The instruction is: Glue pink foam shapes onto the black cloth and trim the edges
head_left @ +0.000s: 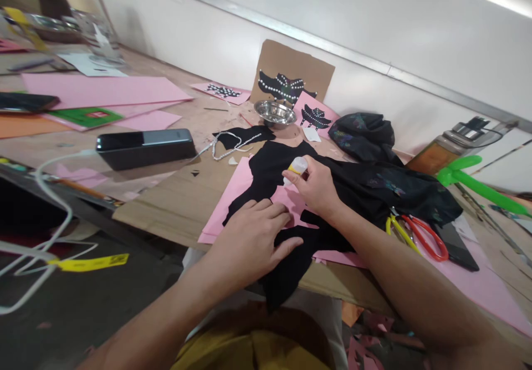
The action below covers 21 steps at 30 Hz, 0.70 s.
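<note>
In my right hand [318, 184] is a small white glue bottle [298, 164] with a yellow band, tipped so its nozzle points down. Below the nozzle lies pink paper [291, 195], partly covered by black fabric [270, 162] with a cut, curving edge. My left hand [260, 231] rests flat on the fabric and paper, fingers stretched out and thumb apart. A piece of the black fabric hangs over the front edge of the cardboard [166, 209] beneath. Whether glue is coming out is too small to see.
Right of my forearm lie red-handled scissors [428, 240] and a yellow-handled tool [401, 234]. Behind the fabric stand a steel bowl [275, 113] and a beaded black cutout on brown card [293, 62]. A dark box-shaped device [145, 149] is at left, a bottle [440, 143] at right.
</note>
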Tool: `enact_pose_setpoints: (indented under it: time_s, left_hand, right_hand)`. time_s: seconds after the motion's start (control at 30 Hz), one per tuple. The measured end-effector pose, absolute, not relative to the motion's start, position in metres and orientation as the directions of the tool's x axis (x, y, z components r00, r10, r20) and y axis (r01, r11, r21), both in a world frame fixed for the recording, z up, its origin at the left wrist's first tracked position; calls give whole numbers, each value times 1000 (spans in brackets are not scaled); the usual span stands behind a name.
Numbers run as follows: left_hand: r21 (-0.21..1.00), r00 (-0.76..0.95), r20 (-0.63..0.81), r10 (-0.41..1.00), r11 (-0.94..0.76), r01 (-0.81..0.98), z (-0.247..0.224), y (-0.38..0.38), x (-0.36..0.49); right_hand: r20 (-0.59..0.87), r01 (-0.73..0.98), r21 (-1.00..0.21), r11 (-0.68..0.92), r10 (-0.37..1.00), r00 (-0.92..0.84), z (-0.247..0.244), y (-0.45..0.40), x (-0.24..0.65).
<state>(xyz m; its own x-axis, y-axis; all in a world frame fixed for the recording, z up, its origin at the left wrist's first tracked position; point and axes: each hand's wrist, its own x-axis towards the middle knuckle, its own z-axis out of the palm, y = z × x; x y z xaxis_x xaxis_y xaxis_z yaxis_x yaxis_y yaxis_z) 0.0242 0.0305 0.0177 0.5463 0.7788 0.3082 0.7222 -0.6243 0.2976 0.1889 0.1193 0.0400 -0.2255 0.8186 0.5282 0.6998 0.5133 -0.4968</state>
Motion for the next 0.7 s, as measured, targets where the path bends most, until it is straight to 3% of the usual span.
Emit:
enact_pose_setpoints:
  time_s: [0.7]
  left_hand:
    - [287,549,330,768,-636,716,17,31,25]
  right_hand:
    - [507,723,-480,497,830,-234,42,112,208]
